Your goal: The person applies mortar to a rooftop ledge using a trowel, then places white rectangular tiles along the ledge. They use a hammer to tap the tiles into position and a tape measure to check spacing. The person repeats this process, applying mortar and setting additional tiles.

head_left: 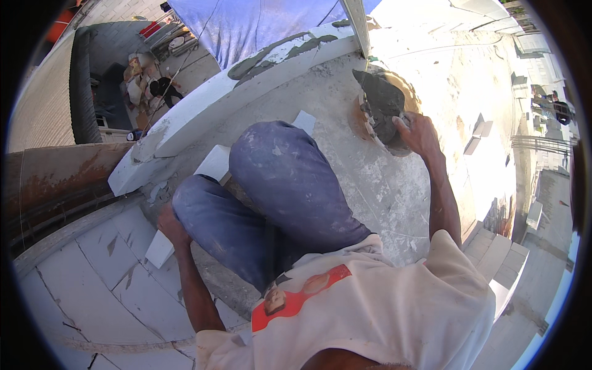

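On the right, my right hand [419, 132] is closed at the near rim of a round mortar tub [412, 92], its thumb and fingers pinched together. What it grips there, if anything, I cannot make out. Wet grey mortar [383, 105] fills the tub. Beside my left knee, my left hand [173, 226] reaches down against a long white block [161, 248]. Its fingers are blurred and partly hidden by the knee. The block passes beneath my bent leg, and another pale part of a block [214, 163] shows between my knees.
Ahead stands a low white block wall [203, 98] topped with patches of grey mortar [280, 55]. A blue tarp [246, 24] hangs beyond it. To the left, the drop reveals a lower yard with clutter [142, 83]. Stacked blocks [493, 256] stand behind my right side.
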Motion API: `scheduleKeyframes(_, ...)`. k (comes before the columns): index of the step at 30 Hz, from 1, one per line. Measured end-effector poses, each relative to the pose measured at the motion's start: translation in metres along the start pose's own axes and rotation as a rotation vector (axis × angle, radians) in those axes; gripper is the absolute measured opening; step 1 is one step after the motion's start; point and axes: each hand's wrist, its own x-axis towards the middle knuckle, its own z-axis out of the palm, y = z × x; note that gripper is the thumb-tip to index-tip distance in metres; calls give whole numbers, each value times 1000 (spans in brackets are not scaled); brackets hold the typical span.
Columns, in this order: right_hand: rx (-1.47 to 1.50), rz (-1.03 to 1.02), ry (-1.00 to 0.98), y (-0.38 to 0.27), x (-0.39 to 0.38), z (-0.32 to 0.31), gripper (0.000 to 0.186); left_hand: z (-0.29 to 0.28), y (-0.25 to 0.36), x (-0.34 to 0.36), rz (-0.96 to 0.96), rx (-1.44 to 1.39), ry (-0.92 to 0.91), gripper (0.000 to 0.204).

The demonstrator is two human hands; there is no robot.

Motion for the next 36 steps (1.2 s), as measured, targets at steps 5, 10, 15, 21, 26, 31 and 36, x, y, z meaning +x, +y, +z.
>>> scheduleKeyframes(5, -418, 124, -46, 68, 48, 33, 30, 7, -14, 4, 8, -7, -4, 63)
scheduleKeyframes(10, -443, -181, -55, 78, 98, 111, 22, 5, -15, 8, 17, -56, -48, 59)
scheduleKeyframes(15, -75, 63, -369, 65, 76, 79, 27, 2, -15, 6, 14, -69, -4, 51)
scheduleKeyframes(21, 559, 305, -267, 106, -3, 57, 35, 7, -14, 6, 41, -46, 16, 43)
scheduleKeyframes(26, 790, 341, -74, 116, -23, 86, 33, 21, -28, 10, 10, -29, 43, 41)
scheduleKeyframes(31, 811, 245, -71, 69, -16, 78, 33, 17, -23, 1, 46, 22, 41, 41)
scheduleKeyframes(36, 882, -62, -195, -7, 6, 76, 28, 20, -22, -1, 45, 103, 22, 35)
